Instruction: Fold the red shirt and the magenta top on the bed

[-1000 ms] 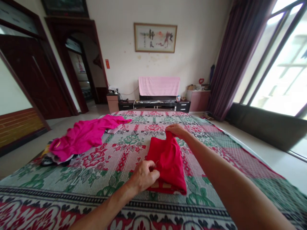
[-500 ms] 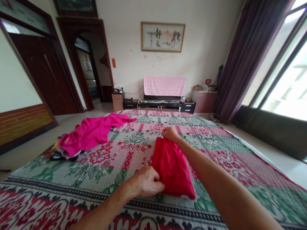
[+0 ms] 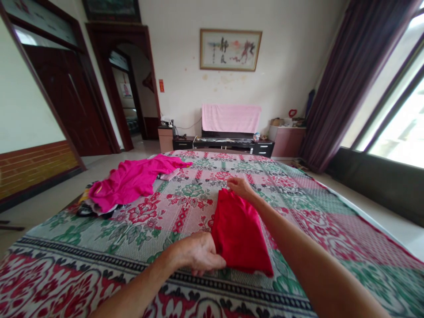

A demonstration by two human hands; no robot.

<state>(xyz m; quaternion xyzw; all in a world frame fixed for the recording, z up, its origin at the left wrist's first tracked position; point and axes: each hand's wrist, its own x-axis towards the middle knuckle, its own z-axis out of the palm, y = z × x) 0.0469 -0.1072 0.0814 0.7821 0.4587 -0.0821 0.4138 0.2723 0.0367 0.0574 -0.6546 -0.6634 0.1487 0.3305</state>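
Observation:
A folded red garment point(image 3: 241, 234) lies on the patterned bedspread point(image 3: 185, 212) in front of me, its upper face fairly smooth. At its near left corner is my left hand point(image 3: 202, 252). The thumb rests along the cloth's edge and the fingers curl low beside it, partly hidden, closed on that corner. My right hand point(image 3: 241, 187) is at the far edge of the garment, its fingers loosely bent and slightly apart just beyond the cloth. A bright pink garment point(image 3: 132, 181) is spread loosely over other clothes on the left of the bed.
Beyond the bed stands a low black cabinet point(image 3: 225, 145) with a pink cloth point(image 3: 232, 117) draped over something above it. A purple curtain point(image 3: 347, 84) hangs by the window on the right. Dark wooden doors point(image 3: 66, 97) are at the left.
The raised folds on top of the red garment have flattened. My right hand's fingers have loosened at the far edge, and my left thumb has straightened along the near corner. The view has shifted slightly left.

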